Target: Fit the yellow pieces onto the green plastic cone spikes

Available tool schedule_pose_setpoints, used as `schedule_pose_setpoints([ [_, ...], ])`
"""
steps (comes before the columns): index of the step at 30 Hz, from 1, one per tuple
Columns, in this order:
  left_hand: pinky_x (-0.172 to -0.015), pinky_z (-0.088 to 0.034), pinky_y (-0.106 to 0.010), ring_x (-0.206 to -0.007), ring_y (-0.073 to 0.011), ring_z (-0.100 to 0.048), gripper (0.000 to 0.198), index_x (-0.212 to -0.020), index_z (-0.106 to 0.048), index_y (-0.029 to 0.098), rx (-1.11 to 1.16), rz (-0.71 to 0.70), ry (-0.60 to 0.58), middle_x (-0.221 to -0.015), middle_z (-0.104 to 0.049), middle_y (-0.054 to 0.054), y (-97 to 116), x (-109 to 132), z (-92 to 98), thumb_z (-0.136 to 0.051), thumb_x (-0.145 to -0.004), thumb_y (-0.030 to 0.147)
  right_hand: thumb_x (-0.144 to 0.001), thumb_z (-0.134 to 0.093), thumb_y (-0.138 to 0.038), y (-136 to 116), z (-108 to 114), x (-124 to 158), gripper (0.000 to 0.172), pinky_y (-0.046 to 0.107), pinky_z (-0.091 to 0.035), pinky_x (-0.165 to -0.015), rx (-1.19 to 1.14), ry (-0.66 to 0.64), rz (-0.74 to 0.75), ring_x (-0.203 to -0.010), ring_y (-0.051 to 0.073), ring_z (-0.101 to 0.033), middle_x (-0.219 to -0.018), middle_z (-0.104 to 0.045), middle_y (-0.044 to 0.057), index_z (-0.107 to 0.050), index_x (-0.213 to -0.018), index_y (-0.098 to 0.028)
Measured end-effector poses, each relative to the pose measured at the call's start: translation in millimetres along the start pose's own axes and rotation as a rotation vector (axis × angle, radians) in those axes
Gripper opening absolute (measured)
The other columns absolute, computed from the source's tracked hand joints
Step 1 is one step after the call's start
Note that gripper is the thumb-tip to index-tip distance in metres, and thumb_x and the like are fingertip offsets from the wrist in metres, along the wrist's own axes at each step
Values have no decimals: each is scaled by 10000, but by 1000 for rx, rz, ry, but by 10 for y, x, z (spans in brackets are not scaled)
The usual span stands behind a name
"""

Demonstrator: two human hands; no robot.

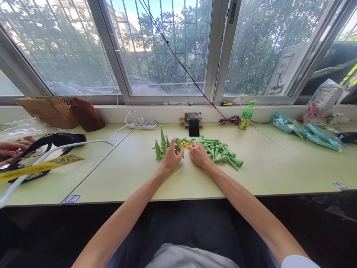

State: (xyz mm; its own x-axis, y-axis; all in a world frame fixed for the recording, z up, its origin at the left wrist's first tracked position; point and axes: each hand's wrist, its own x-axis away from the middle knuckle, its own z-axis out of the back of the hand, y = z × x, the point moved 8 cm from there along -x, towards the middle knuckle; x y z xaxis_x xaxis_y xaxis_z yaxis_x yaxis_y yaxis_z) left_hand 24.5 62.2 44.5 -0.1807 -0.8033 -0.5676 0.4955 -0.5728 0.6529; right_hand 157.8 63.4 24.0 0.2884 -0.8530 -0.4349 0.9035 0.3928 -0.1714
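My left hand (171, 155) is closed around a green plastic cone (179, 145), pinching it near its wide end. Close beside it, my right hand (198, 154) has its fingers curled at a small heap of yellow parts (185, 143); what it pinches is too small to name. To the left of my hands a few green cones (161, 146) stand upright. On the right lies a pile of loose green cones (223, 152) on their sides. All of this rests on the pale green table (139, 175).
A black phone (194, 127) leans on a small box behind the cones. A green bottle (246, 115), a white power strip (142, 125), cardboard boxes (50, 110) and teal packets (306, 132) line the back. Another person's hands (13, 147) work at far left.
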Motion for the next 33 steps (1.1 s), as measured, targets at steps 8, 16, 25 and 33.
schedule_pose_setpoints([
  [8,-557,-402,-219,-480,-86,-495,470,-1279,-450,223,5,-15,1,-656,-563,79,11,1,2,-604,-835,221,-918,-497,-115,-6,-19,0,253,391,-396,-874,-26,-41,18,-971,273,-512,-967,-675,160,-747,-914,-154],
  [16,-572,-421,-242,-487,-113,-516,485,-1280,-463,223,-71,-14,124,-627,-559,74,-35,-8,105,-610,-818,202,-914,-531,-151,-58,-4,28,322,417,-388,-928,-79,4,42,-1083,285,-493,-1140,-659,148,-706,-1183,-175],
  [25,-582,-430,-252,-527,-137,-563,485,-1277,-484,211,-149,15,183,-673,-609,38,-34,2,168,-618,-811,219,-958,-508,-189,-232,-94,70,347,450,-347,-996,-169,-44,219,-1152,280,-484,-1272,-662,116,-663,-1269,-194],
  [33,-565,-408,-242,-524,-138,-560,487,-1271,-493,214,-150,42,180,-669,-612,38,-46,-1,169,-628,-803,231,-986,-509,-248,-171,-74,39,296,452,-330,-1045,-160,0,170,-1200,277,-487,-1322,-645,119,-688,-1212,-183],
])
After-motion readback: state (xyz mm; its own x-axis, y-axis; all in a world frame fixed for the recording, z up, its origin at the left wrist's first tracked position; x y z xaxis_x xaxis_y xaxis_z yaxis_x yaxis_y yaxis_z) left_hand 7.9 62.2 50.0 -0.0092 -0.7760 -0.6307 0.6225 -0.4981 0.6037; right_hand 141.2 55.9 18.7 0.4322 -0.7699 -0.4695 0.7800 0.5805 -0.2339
